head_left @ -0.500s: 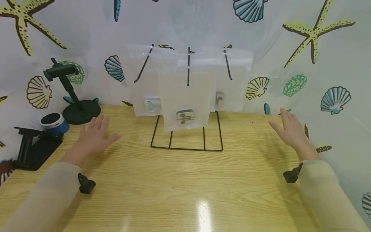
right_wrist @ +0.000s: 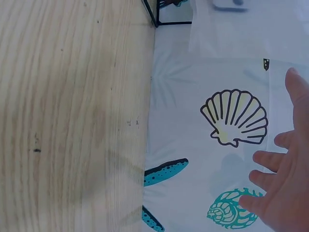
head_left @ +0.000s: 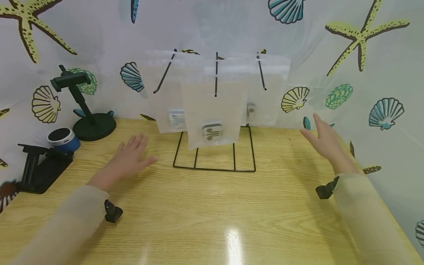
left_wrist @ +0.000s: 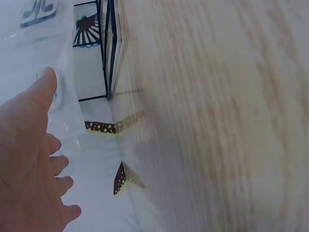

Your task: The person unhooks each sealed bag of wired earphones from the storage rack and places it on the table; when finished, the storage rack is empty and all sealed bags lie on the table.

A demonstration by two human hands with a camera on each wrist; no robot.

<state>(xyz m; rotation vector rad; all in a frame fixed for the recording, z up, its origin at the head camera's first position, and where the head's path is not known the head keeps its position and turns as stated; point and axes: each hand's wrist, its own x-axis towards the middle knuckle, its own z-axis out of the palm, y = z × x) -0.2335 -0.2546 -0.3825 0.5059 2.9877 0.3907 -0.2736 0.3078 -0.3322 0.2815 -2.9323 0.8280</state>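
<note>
A black wire rack [head_left: 255, 154] stands at the table's back, with three hooks pointing forward. Clear plastic bags hang from it. The middle bag [head_left: 212, 99] holds earphones in a small case [head_left: 212, 130]; the left bag [head_left: 165, 103] has a pale blue-and-white packet [head_left: 177, 119] inside, and the right bag [head_left: 269, 110] a whitish item [head_left: 251, 111]. My left hand [head_left: 127, 158] hovers left of the rack, fingers extended and thumb spread, holding nothing. On the far right, my right hand [head_left: 328, 145] is raised with its fingers spread, also holding nothing.
To the left are a dark green stand with a round base [head_left: 94, 127], a blue-and-white cylinder [head_left: 64, 140] with a black top, and a black folding stand [head_left: 46, 171]. A sheet [head_left: 232, 25] printed with shells and starfish covers the wall behind the wooden table [head_left: 198, 213].
My left hand has moved right, toward the rack. My right hand has shifted a little left and farther from me. The rack and bags have stayed in place.
</note>
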